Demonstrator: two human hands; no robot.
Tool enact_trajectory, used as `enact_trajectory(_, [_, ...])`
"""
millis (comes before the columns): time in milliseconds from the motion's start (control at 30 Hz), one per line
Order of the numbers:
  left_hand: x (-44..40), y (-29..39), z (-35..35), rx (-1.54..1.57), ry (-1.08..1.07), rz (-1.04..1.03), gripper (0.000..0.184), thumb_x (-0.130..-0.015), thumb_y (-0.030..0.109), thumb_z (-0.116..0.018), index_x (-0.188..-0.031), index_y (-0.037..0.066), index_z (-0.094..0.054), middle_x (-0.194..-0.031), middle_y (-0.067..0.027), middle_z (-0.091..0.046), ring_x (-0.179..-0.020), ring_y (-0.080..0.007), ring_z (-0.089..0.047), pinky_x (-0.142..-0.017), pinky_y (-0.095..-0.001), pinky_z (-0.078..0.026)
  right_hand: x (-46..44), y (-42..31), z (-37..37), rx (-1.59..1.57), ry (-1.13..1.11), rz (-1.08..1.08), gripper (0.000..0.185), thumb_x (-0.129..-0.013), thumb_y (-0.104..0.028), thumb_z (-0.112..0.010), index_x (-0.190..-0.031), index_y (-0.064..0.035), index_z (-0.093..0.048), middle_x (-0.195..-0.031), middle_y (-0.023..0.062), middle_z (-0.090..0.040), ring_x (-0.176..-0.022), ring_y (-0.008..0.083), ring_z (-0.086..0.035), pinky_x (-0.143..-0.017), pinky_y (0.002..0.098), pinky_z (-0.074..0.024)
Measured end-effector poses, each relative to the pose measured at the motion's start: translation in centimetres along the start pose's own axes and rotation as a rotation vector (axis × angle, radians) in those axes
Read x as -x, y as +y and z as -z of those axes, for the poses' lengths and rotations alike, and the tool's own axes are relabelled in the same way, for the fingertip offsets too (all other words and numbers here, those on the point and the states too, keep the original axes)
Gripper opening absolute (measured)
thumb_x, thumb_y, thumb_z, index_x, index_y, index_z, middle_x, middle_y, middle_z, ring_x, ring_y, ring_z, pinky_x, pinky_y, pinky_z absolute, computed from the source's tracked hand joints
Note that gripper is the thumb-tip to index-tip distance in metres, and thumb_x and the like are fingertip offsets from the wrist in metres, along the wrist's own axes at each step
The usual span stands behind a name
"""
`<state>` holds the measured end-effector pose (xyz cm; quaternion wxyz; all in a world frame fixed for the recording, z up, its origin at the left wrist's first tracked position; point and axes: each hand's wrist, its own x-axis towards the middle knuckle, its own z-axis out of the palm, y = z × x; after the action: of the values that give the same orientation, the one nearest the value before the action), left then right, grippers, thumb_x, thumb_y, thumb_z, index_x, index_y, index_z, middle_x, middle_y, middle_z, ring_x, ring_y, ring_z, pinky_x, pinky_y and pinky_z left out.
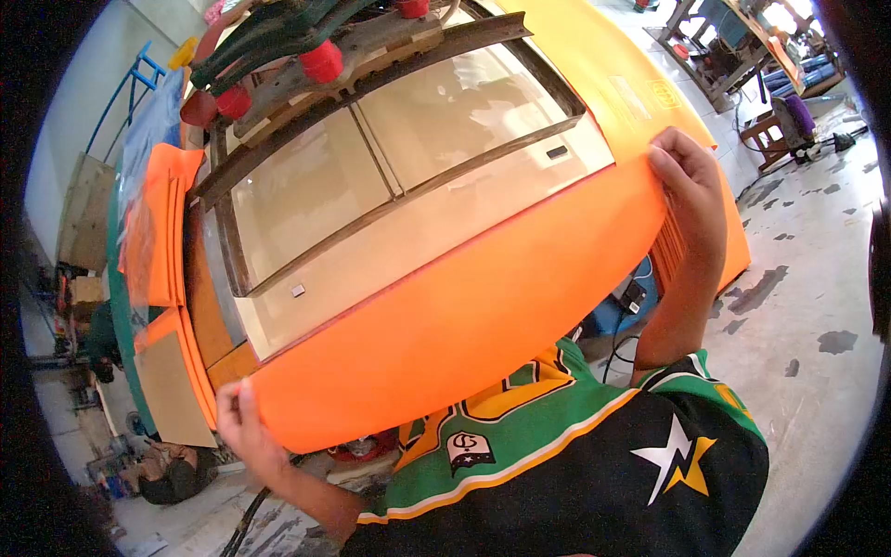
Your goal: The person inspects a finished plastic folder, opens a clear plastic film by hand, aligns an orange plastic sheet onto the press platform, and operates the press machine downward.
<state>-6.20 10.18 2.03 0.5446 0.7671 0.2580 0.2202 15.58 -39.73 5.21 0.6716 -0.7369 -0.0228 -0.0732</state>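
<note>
A wide orange sheet (445, 306) of smooth, flexible material stretches across in front of me, its near edge sagging toward my shirt. My left hand (249, 429) pinches its lower left corner. Up at the right, my right hand (689, 169) grips the opposite end, fingers curled over the edge. The sheet's far edge lies along a pale beige board (343, 283) on the machine bed. On that board rests a dark metal frame (394, 200) with a bar across its middle. Green machine parts with red round pieces (321, 61) hang above the frame.
Folded orange sheets (167, 227) are stacked at the left, beside a tan board (174, 390). Yellow-orange material (631, 84) lies at the right, with more orange layers below. A blue box with a black plug (633, 297) sits under my right arm. A person (167, 473) is low at left.
</note>
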Motion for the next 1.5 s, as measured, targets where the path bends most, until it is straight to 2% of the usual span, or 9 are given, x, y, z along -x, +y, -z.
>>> enact_trajectory(167, [-2.7,-2.4,-3.6,-0.045,-0.049,0.045,0.022,-0.102,0.019,-0.067,-0.090,0.002,-0.059,-0.082,0.0028,-0.058,-0.074,-0.0054,-0.050,-0.069,-0.0227,-0.041,-3.3,3.6,0.1,0.231,-0.111,-0.124,0.025,-0.098,-0.028,-0.069,-0.089,-0.0042,-0.065,-0.072,-0.0041,-0.057,-0.064,0.0052,-0.050,-0.057,0.0236,-0.0374])
enact_trajectory(433, [-4.6,-4.2,-5.3,-0.135,0.003,0.011,0.023,-0.101,0.021,-0.068,-0.087,0.003,-0.061,-0.074,0.0056,-0.049,-0.070,-0.0063,-0.042,-0.063,-0.0235,-0.037,-7.1,8.6,0.6,0.383,-0.157,-0.036,0.028,-0.096,-0.027,-0.068,-0.084,-0.0018,-0.066,-0.072,0.0001,-0.061,-0.065,0.0088,-0.056,-0.059,0.0276,-0.0449])
enact_trajectory(600, [-5.8,-4.5,-5.6,-0.326,0.003,-0.036,0.023,-0.099,0.019,-0.069,-0.090,-0.001,-0.062,-0.079,0.0023,-0.046,-0.072,-0.0100,-0.044,-0.065,-0.0256,-0.041,-8.2,8.0,-0.6,0.476,-0.101,-0.155,0.030,-0.094,-0.029,-0.070,-0.086,0.0000,-0.069,-0.070,0.0025,-0.062,-0.066,0.0141,-0.061,-0.065,0.0311,-0.0503])
enact_trajectory(767, [-6.2,-5.1,-5.4,-0.421,-0.005,-0.148,0.024,-0.095,0.016,-0.071,-0.094,-0.006,-0.065,-0.088,-0.0069,-0.052,-0.077,-0.0163,-0.054,-0.073,-0.0309,-0.048,-11.9,11.0,1.2,0.654,-0.211,0.132,0.031,-0.091,-0.028,-0.070,-0.085,0.0017,-0.070,-0.071,0.0045,-0.063,-0.068,0.0131,-0.057,-0.064,0.0335,-0.0475])
enact_trajectory(833, [-6.1,-4.4,-5.7,-0.408,-0.003,-0.077,0.022,-0.094,0.015,-0.071,-0.096,-0.007,-0.067,-0.089,-0.0082,-0.054,-0.080,-0.0173,-0.058,-0.077,-0.0319,-0.049,-12.3,10.1,1.2,0.623,-0.288,0.032,0.028,-0.090,-0.025,-0.070,-0.081,0.0005,-0.066,-0.070,0.0001,-0.053,-0.069,0.0106,-0.050,-0.061,0.0319,-0.0426])
enact_trajectory(900, [-5.8,-3.4,-6.0,-0.410,0.035,-0.029,0.021,-0.094,0.014,-0.071,-0.097,-0.007,-0.068,-0.090,-0.0082,-0.055,-0.082,-0.0173,-0.059,-0.079,-0.0319,-0.049,-13.0,11.0,1.4,0.536,-0.294,0.127,0.020,-0.091,-0.019,-0.067,-0.086,-0.0004,-0.066,-0.074,-0.0022,-0.051,-0.070,0.0101,-0.048,-0.062,0.0287,-0.0394])
enact_trajectory(1033, [-5.9,-2.6,-6.5,-0.424,0.038,-0.074,0.020,-0.092,0.014,-0.072,-0.093,-0.006,-0.068,-0.088,-0.0088,-0.055,-0.081,-0.0190,-0.057,-0.078,-0.0330,-0.048,-14.0,10.6,1.0,0.618,-0.346,0.121,0.018,-0.091,-0.019,-0.064,-0.091,-0.0011,-0.067,-0.077,-0.0019,-0.054,-0.073,0.0102,-0.049,-0.064,0.0286,-0.0400])
enact_trajectory(1333, [-7.2,-3.3,-6.0,-0.408,0.048,-0.078,0.021,-0.091,0.018,-0.073,-0.091,-0.003,-0.069,-0.085,-0.0068,-0.054,-0.080,-0.0182,-0.052,-0.074,-0.0329,-0.045,-15.0,9.6,0.4,0.455,-0.385,0.022,0.016,-0.094,-0.015,-0.059,-0.093,-0.0025,-0.069,-0.079,-0.0031,-0.056,-0.074,0.0095,-0.050,-0.067,0.0269,-0.0408])
enact_trajectory(1500, [-7.8,-3.4,-5.7,-0.413,0.016,-0.084,0.021,-0.092,0.018,-0.073,-0.092,-0.003,-0.070,-0.087,-0.0067,-0.057,-0.080,-0.0175,-0.052,-0.075,-0.0323,-0.045,-15.1,9.2,0.0,0.433,-0.399,0.015,0.019,-0.096,-0.020,-0.060,-0.091,-0.0041,-0.069,-0.079,-0.0033,-0.058,-0.076,0.0092,-0.051,-0.067,0.0266,-0.0397])
